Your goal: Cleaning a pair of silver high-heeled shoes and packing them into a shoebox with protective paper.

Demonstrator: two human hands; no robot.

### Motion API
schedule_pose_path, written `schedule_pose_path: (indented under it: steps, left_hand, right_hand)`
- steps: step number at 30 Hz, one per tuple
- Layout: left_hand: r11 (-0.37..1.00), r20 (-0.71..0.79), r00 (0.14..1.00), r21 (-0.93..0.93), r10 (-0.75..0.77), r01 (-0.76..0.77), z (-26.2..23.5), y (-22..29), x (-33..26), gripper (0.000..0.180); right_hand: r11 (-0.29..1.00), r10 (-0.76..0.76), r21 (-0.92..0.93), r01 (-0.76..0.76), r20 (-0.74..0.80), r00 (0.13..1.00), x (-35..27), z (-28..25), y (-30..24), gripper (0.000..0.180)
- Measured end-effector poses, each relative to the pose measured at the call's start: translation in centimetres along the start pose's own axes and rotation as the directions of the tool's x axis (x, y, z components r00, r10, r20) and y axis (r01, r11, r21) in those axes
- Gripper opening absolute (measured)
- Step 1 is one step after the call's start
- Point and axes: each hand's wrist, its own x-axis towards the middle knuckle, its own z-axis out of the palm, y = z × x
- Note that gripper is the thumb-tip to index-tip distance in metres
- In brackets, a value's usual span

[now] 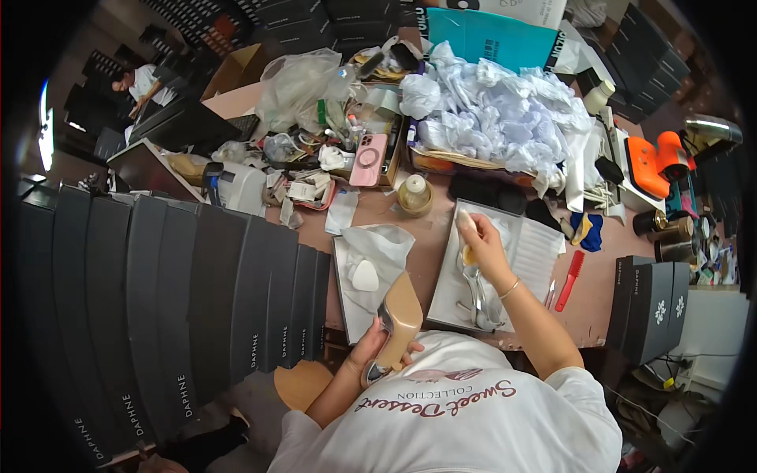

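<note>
In my left hand (369,347), close to my body, is a high-heeled shoe (403,309), its smooth tan sole turned up and a silvery part showing by the heel. My right hand (486,246) is closed, fingers together, on a small whitish wad (465,223) that I cannot make out well. Below that hand a silver heeled shoe (474,296) lies in an open shallow grey box (446,311). Beside it, a second shallow box part (344,272) holds white tissue paper (386,246) and a white rounded piece (365,276).
Tall rows of dark shoeboxes (213,284) stand at left, more boxes (646,307) at right. A basket of crumpled tissue (497,102), a pink phone (368,160), a round bottle (415,195) and a red comb (570,281) are on the table. Another person (151,85) is far left.
</note>
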Motion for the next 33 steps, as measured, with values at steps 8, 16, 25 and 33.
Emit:
schedule_pose_path:
  steps: [8, 16, 25, 33]
  left_hand:
    - [0.899, -0.294, 0.859, 0.009, 0.420, -0.437, -1.9, 0.1, 0.1, 0.047]
    - [0.771, -0.531, 0.613, 0.129, 0.585, -0.624, -3.4, -1.9, -1.4, 0.029]
    - [0.823, -0.598, 0.660, 0.000, 0.455, -0.568, -3.1, -2.6, -2.4, 0.023]
    - [0.739, -0.476, 0.677, -0.082, 0.561, -0.669, -0.9, -1.0, 0.7, 0.054]
  right_hand:
    - [0.599, -0.624, -0.686, 0.413, -0.076, 0.778, 15.1, -0.1, -3.7, 0.034]
    - [0.773, -0.162, -0.431, 0.465, 0.574, 0.803, 2.5, 6.2, -2.7, 0.025]
    - [0.254, 0.122, -0.673, 0.694, 0.734, 0.668, 1.1, 18.3, 9.7, 0.021]
    - [0.929, 0.042, -0.295, 0.224, 0.685, 0.727, -2.9, 7.4, -2.5, 0.014]
